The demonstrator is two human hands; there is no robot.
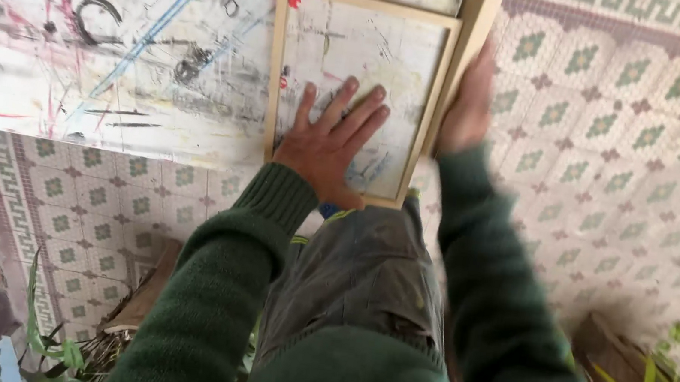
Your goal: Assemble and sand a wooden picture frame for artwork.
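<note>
Paint-stained table (97,57), left hand (330,142) flat on frame (367,4)

The frame (358,89) is a rectangle of pale, unpainted wood around a clear pane, through which the stained white top below shows. It lies flat at the near right corner of the table (114,60), long sides running away from the person, near edge about level with the table's edge. The left hand (330,142) rests flat on the pane's lower half, fingers spread, while the right hand (468,103) grips the table's right edge, just beside the frame's right rail.
</note>
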